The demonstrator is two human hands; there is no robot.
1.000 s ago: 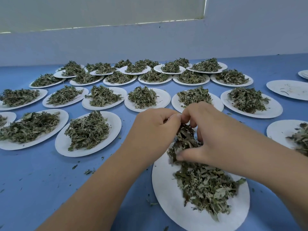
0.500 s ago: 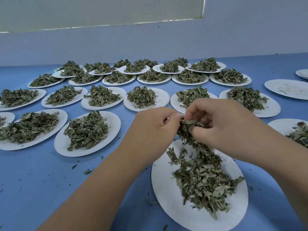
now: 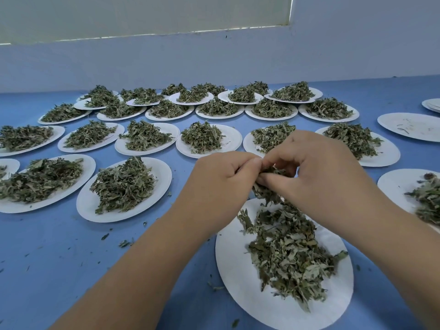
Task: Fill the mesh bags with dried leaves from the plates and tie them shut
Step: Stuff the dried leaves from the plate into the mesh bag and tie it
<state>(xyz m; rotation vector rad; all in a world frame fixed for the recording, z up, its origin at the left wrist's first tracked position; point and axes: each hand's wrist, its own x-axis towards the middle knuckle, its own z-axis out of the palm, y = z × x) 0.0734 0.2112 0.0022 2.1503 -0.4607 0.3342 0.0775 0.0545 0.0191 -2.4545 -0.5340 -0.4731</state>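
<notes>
Just right of frame centre, the left hand [image 3: 221, 184] and right hand [image 3: 316, 172] are meeting fingertip to fingertip, both pinching a clump of dried leaves [image 3: 269, 189] above the nearest paper plate [image 3: 231, 265]; any mesh bag is hidden.

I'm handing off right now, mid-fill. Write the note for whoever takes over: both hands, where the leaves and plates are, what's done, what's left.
Left hand: closed, pinching at the bunch of leaves; what else it holds is hidden.
Right hand: fingers shut on that same bunch, above the near plate.
Mesh bag: not clearly visible between the hands.
Near plate is partly covered by a leaf pile.
Done: one plate at far right is nearly bare.
Left: many full plates behind; no tied bag in view.
</notes>
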